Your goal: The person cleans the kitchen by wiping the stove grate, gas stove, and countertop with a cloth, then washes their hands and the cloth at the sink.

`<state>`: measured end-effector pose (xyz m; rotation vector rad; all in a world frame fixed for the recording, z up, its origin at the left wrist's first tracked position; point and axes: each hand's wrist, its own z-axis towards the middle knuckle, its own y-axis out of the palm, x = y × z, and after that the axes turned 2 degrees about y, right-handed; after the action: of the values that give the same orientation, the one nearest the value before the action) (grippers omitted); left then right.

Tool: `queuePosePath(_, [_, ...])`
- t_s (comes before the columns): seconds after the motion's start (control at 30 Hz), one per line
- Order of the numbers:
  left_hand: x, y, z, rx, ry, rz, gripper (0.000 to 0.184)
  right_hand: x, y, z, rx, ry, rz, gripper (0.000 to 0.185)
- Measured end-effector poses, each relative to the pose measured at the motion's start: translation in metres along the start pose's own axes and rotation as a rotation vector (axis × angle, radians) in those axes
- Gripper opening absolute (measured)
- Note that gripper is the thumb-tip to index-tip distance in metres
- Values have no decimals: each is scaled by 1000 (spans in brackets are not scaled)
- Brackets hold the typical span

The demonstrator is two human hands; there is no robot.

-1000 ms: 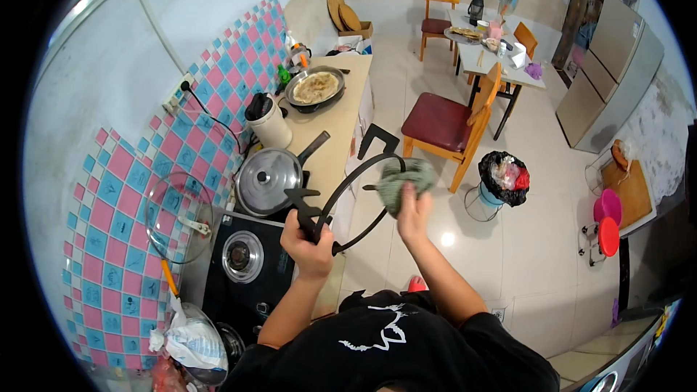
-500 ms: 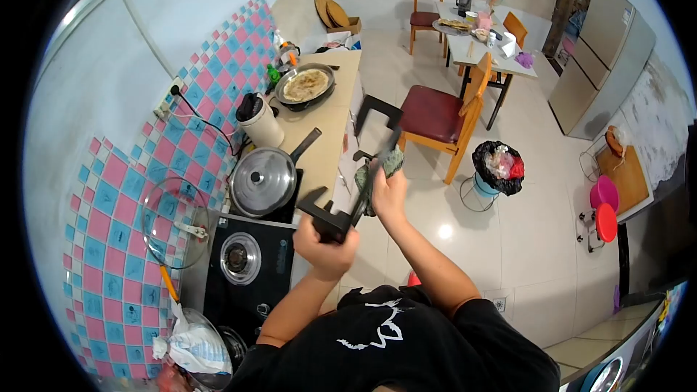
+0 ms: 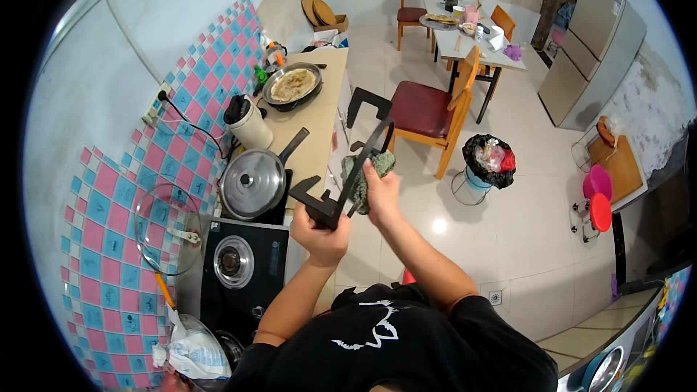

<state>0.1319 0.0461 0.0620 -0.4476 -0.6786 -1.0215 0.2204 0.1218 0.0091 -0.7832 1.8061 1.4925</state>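
The burner (image 3: pixel 233 262) is bare, the left hand (image 3: pixel 320 240) clenching the black stand (image 3: pixel 321 210), the curled right hand (image 3: pixel 382 196) holding cloth (image 3: pixel 382 165) against it.

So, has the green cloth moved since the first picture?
Yes. Judged against the stove, the green cloth in the right hand has come left, nearer to it.

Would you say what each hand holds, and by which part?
The left hand holds the black pan support by its ring's near end; the right hand holds a green cloth by its near side.
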Motion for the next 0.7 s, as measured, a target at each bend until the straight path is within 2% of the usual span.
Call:
queuePosePath(0.07, [-2,4,4,56,17,-34,24,11,11,-13,77,129,148,23])
queuePosePath(0.17, [-5,8,8,82,53,-50,25,21,24,-57,9,286,218,27])
queuePosePath(0.2, [-10,6,4,62,24,-74,26,17,19,-55,-13,367,184,26])
queuePosePath(0.23, [-14,7,-2,66,-59,-145,25,18,13,-47,-37,340,182,23])
queuePosePath(0.3, [-38,5,-15,-74,-197,-190,28,19,-5,-18,4,199,58,22])
queuePosePath(0.33, [-44,6,-19,-123,-250,-315,28,15,-14,-2,58,23,-140,20])
queuePosePath(0.37, [-40,7,-23,-93,-295,-410,43,10,-23,11,114,-154,-334,19])
queuePosePath(0.43, [-61,-14,-34,-139,-371,-357,63,-6,-40,34,120,-607,-602,16])
queuePosePath(0.5, [-69,-31,-39,26,-216,-212,77,-38,-35,28,122,-676,-702,16])
queuePosePath(0.57, [-30,-38,-14,126,-131,42,83,-58,-29,17,127,-736,-807,18])
queuePosePath(0.63, [-8,-41,16,27,192,329,79,-66,-26,14,-35,-957,-1116,26])
queuePosePath(0.67, [-1,-41,25,-137,239,471,75,-65,-23,13,-126,-1098,-1161,34])
queuePosePath(0.7, [7,-40,35,-303,285,611,71,-66,-17,10,-246,-1157,-1215,35])
